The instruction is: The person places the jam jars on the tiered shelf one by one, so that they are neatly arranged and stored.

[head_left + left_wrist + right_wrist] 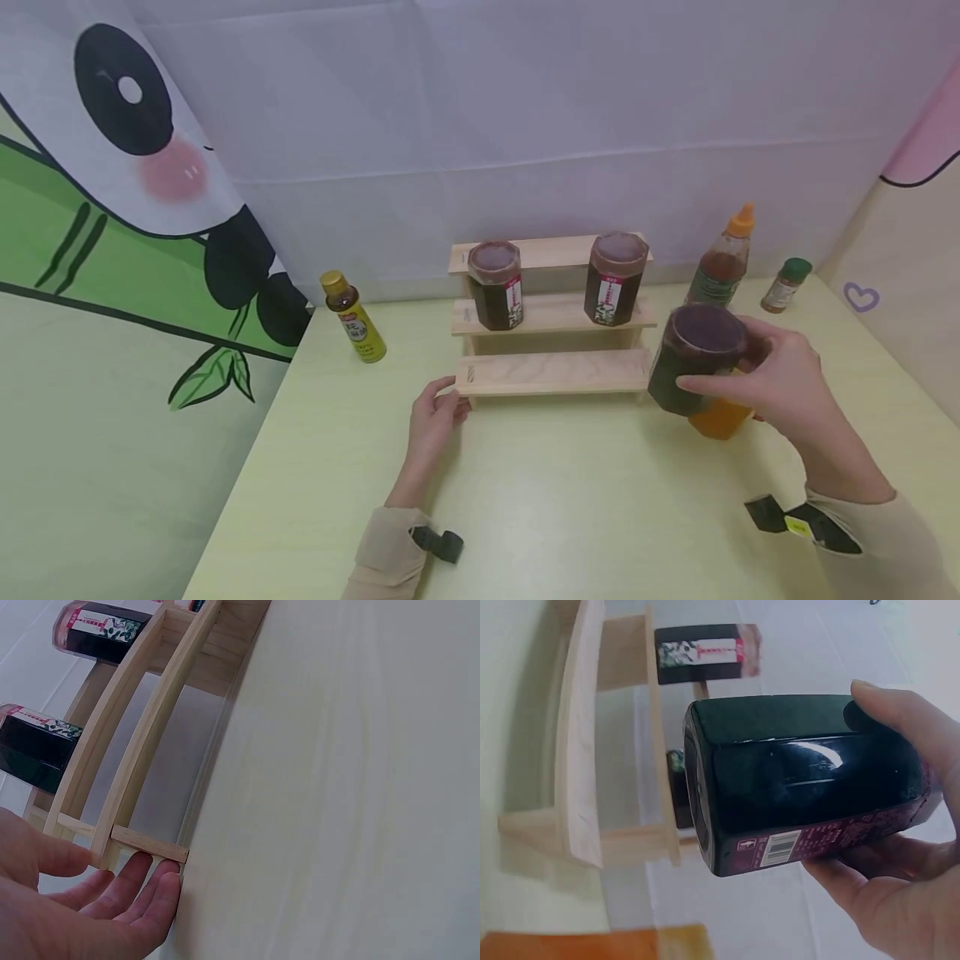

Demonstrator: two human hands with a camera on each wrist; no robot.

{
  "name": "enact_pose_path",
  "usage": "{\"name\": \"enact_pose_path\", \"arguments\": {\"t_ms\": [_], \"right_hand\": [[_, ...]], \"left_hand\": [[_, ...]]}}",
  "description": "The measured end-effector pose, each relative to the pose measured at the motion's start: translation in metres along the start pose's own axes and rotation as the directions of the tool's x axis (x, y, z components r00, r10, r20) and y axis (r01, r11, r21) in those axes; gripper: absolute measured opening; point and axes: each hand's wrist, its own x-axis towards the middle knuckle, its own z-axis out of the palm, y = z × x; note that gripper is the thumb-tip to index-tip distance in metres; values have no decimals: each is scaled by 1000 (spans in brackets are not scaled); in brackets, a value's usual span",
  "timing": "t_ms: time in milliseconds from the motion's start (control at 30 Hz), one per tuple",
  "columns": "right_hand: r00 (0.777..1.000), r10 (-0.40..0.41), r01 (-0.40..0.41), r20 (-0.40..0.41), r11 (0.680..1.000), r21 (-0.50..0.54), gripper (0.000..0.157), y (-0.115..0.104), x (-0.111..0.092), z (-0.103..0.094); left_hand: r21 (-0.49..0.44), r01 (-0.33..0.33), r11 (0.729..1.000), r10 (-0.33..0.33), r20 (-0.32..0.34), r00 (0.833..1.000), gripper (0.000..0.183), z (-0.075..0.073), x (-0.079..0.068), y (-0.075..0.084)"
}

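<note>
A three-step wooden rack (555, 372) stands at the back of the table, with one dark jar (495, 287) on the left and another dark jar (617, 283) on the right of its middle step. My left hand (432, 421) holds the rack's front left corner. In the left wrist view the thumb lies at the step's end and the fingertips (166, 868) touch the side piece. With my right hand (780, 379) I grip a third dark faceted jar (810, 776), raised beside the rack's right end. Its barcode label shows in the right wrist view.
Behind the held jar, an orange jar (720, 420) is partly hidden. A squeeze bottle with an orange cap (722, 262) and a small green-capped bottle (786, 285) stand at the back right. Left of the rack is a yellow bottle (356, 321). A cloth backdrop (525, 100) closes the rear.
</note>
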Motion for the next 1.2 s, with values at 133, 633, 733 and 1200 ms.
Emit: {"name": "enact_pose_path", "arguments": {"t_ms": [133, 633, 733, 1200], "right_hand": [[999, -3, 3, 46, 1000, 11, 72, 0, 12, 16], [989, -123, 111, 87, 985, 134, 68, 3, 35, 77], [989, -121, 109, 84, 985, 134, 70, 4, 38, 89], [992, -98, 83, 84, 983, 166, 73, -4, 53, 143]], "left_hand": [[-8, -3, 1000, 3, 6, 1000, 30, -1, 0, 0], [-1, 3, 1000, -3, 4, 1000, 30, -1, 0, 1], [-4, 0, 1000, 0, 12, 1000, 30, 0, 0, 1], [-15, 17, 1000, -17, 19, 1000, 33, -1, -1, 2]]}}
